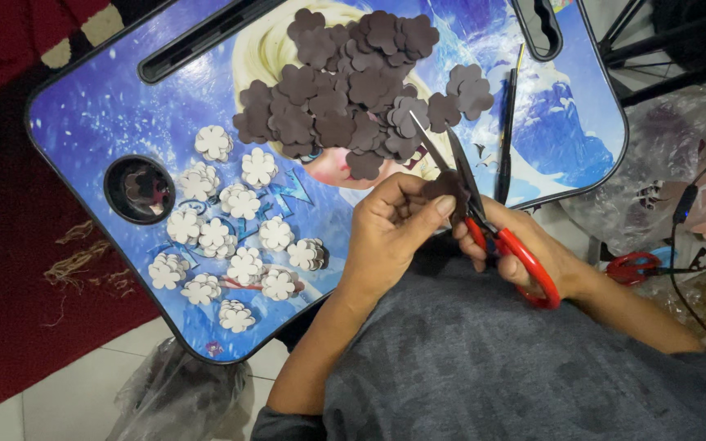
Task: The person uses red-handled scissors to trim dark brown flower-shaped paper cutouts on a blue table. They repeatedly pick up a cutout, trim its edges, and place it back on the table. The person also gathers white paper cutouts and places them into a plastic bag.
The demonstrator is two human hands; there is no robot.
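Observation:
My left hand (390,224) pinches a small dark brown foam piece (448,186) between thumb and fingers, just off the near edge of the blue lap table (100,106). My right hand (525,245) grips red-handled scissors (484,216); their blades are parted around the brown piece and point toward the table. A heap of brown flower-shaped foam cutouts (353,90) lies on the table beyond the hands. Stacks of white flower cutouts (234,233) are spread over the table's left half.
A round cup hole (139,189) sits at the table's left end, a slot (206,37) along its far edge. A thin dark brush (507,131) lies at the right. Plastic bags (672,163), a second red scissors (635,265) and a black cable (684,245) are on the right. Red rug (10,245) left.

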